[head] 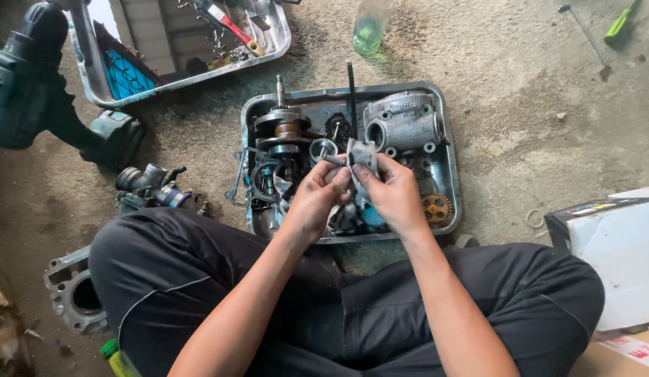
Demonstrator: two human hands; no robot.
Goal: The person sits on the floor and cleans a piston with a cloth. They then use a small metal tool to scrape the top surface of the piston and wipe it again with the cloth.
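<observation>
Gripping a grey rag [361, 158] and small metal part [331, 160] over the steel parts tray [446, 150]. Left hand [312, 202] pinching the part; right hand [394, 195] closing fingers on the rag.

Two metal trays sit on the floor: one tray [446, 150] holding engine parts, and a second tray [279, 43] up and to its left. Inside the nearer tray lie one crankshaft [282, 129], one grey cylinder casting [403, 124] and one brass-coloured gear [437, 207]. Left of that tray stands one green power drill [31, 77]. Beyond it is one green bottle [368, 29]. Two hands work above it: left hand [312, 202], right hand [394, 195].
</observation>
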